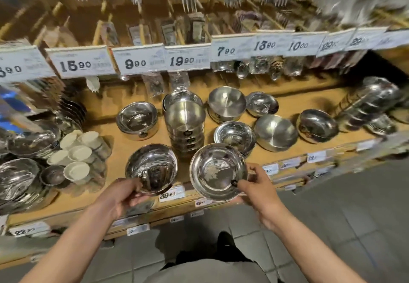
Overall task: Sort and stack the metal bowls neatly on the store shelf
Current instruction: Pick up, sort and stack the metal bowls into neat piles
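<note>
store shelf, metal bowls, two in hand

wooden shelf in a store aisle, price tags along its front edge and on the rail above. left hand: fingers curled on the near rim of a polished bowl, held over the shelf's front edge. right hand: thumb and fingers pinching the near rim of a second polished bowl, tilted toward the camera, just beside the first. between and beyond the two hands: a tall stack of brushed bowls. beyond the left hand: a single shiny bowl. beyond the right hand: a shiny bowl, a brushed bowl, a dark shiny bowl, and farther back a brushed deep bowl with a small shiny bowl beside it. left of the left hand: a cluster of white cups. far right of the right hand: nested bowls lying on their side, blurred.
</note>
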Demonstrator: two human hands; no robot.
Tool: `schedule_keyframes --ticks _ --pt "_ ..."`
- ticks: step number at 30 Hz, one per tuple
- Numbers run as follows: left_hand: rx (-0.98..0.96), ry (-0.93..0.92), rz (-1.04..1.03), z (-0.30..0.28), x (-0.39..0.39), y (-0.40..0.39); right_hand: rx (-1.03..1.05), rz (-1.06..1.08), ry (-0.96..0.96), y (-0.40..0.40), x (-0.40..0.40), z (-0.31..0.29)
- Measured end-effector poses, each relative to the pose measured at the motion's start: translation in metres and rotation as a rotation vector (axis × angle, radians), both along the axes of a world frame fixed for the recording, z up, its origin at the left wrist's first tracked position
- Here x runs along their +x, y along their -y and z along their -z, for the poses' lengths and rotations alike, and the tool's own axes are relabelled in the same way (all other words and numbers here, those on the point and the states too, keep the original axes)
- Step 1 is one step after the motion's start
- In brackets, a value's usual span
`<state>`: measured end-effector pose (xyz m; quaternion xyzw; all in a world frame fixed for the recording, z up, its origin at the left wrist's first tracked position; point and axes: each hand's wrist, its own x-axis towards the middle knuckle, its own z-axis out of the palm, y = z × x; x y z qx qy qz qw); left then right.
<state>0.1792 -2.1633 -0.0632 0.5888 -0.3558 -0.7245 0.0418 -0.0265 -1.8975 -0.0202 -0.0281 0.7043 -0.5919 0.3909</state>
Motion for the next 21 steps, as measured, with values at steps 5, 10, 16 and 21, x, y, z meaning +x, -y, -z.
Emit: schedule_keyframes --ticks 5,10,16,21 --pt "-0.011 0.009 0.007 0.001 -0.007 -0.002 -0.038 0.069 0.041 -0.013 -0.009 -0.010" --pt "0.001 0.032 -0.100 0.010 -0.006 0.014 -0.085 0.114 0.039 -0.020 -0.016 -0.015" --pt "-0.013 0.035 -0.171 0.016 -0.009 0.027 -0.086 0.110 0.029 -0.024 -0.024 -0.016" --pt "-0.024 0.028 -0.213 0.015 -0.017 0.026 -0.086 0.103 0.032 -0.021 -0.032 -0.018"
